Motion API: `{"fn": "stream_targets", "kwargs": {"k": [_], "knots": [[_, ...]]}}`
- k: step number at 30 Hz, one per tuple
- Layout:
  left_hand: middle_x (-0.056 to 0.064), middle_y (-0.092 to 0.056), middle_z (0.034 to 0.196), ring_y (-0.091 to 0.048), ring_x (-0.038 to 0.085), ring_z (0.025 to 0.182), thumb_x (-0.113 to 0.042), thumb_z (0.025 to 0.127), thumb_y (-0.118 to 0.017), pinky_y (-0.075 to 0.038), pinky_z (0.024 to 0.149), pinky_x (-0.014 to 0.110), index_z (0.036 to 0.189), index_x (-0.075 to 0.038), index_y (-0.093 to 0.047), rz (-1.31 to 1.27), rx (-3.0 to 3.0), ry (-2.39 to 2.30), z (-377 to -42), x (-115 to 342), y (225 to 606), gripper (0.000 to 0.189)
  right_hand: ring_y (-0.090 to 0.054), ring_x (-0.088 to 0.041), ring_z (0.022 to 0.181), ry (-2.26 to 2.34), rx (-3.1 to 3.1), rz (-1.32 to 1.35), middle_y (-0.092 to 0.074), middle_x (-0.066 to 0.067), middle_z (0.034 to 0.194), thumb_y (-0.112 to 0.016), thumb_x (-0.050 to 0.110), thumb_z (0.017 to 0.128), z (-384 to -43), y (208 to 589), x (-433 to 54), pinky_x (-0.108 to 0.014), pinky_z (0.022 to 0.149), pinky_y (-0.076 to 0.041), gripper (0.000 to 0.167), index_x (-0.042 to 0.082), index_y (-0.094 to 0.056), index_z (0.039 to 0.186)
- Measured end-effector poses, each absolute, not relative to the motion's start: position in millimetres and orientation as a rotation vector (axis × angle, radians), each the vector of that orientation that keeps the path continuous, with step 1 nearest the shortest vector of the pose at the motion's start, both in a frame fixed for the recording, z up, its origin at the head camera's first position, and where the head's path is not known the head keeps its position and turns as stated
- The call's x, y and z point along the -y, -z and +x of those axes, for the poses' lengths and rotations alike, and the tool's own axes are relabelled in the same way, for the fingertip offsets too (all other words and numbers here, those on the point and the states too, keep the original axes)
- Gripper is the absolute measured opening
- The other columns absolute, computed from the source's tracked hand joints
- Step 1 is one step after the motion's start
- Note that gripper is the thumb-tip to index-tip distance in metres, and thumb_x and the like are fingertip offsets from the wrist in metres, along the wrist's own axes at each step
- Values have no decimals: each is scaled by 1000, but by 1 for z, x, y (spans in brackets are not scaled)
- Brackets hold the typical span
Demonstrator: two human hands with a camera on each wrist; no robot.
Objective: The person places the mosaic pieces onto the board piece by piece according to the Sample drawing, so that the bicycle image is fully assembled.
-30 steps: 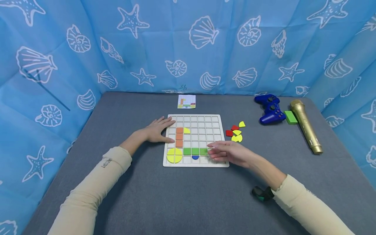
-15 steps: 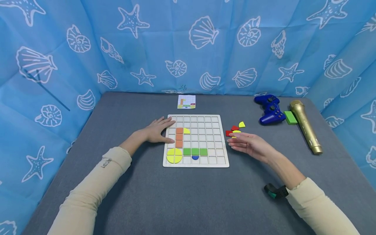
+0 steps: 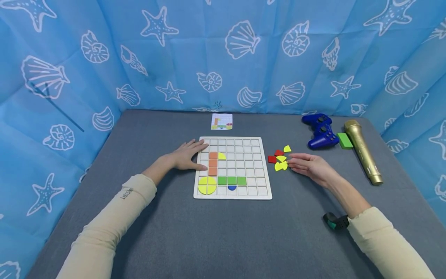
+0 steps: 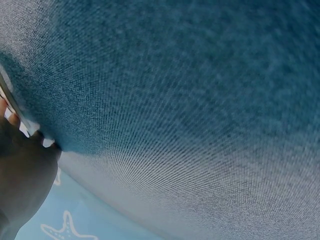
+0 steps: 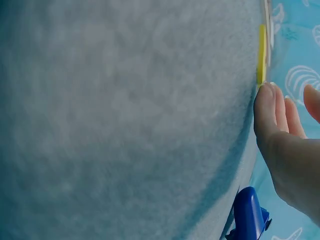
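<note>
My left hand [image 3: 188, 155] rests with spread, straight fingers on the left edge of a white grid board [image 3: 232, 197]. On that board lie orange squares [image 3: 213, 163], a yellow quarter-circle [image 3: 221, 156], green squares [image 3: 231, 181], a blue half-circle [image 3: 232, 188] and a yellow circle [image 3: 203, 189] made of quarters. To the board's right is a loose pile of yellow rounded pieces [image 3: 283, 165] and red pieces [image 3: 272, 159]. My right hand [image 3: 309, 167], fingers extended, is just right of this pile; whether its fingertips touch a yellow piece, I cannot tell. Nothing shows in its grasp.
A small card [image 3: 221, 122] with a coloured grid pattern lies behind the board. At the back right are a blue game controller [image 3: 321, 131], a green block [image 3: 344, 140] and a gold microphone [image 3: 364, 153]. A blue curtain [image 3: 223, 54] borders the grey table [image 3: 223, 232].
My right hand has left the green squares on the board and moved right, passing over the loose pile to its right side. My left hand has stayed on the board's edge.
</note>
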State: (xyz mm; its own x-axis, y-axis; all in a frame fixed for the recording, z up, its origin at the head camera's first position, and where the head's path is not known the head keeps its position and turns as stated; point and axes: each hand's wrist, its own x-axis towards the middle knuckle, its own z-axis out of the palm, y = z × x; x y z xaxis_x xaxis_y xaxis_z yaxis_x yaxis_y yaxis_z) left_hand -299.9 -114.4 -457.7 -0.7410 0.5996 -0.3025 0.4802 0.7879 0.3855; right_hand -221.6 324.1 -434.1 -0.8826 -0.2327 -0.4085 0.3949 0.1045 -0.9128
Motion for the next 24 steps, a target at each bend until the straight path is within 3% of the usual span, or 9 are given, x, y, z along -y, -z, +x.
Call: {"fn": "stream_targets", "kwargs": {"k": [5, 10, 16, 20, 24], "knots": [[4, -4, 159, 3, 31, 143, -63, 84, -60, 0, 113, 51, 155, -20, -15, 816, -2564, -387, -299, 114, 456, 95, -57, -12, 110, 1584, -2195, 117, -42, -23, 140, -53, 20, 100, -226, 437, -321, -29, 94, -46, 52, -4, -37, 143], [4, -4, 159, 3, 31, 144, -63, 84, -60, 0, 113, 51, 155, -20, -15, 815, -2563, -392, -300, 114, 456, 94, -55, -26, 112, 1390, -2404, 55, -53, -24, 130, -60, 18, 96, -229, 438, -316, -28, 85, -50, 49, -2, -45, 138], [5, -5, 159, 3, 32, 143, -63, 84, -59, 0, 113, 51, 155, -19, -15, 821, -2565, -387, -300, 114, 456, 94, -58, -28, 101, 1254, -2585, -84, -59, -22, 117, -68, 12, 90, -230, 443, -312, -22, 74, -50, 45, -5, -54, 129], [7, -5, 159, 3, 33, 143, -62, 85, -59, 0, 113, 52, 155, -19, -15, 824, -2566, -376, -300, 114, 458, 94, -58, -28, 96, 1201, -2671, -155, -61, -20, 110, -72, 9, 86, -231, 447, -308, -23, 73, -49, 44, -6, -57, 124], [6, -4, 159, 3, 31, 144, -62, 85, -59, 0, 113, 51, 155, -20, -14, 820, -2567, -364, -301, 114, 459, 93, -57, -30, 96, 1157, -2722, -232, -61, -21, 110, -72, 4, 84, -232, 449, -305, -34, 80, -48, 41, -6, -59, 122]]}}
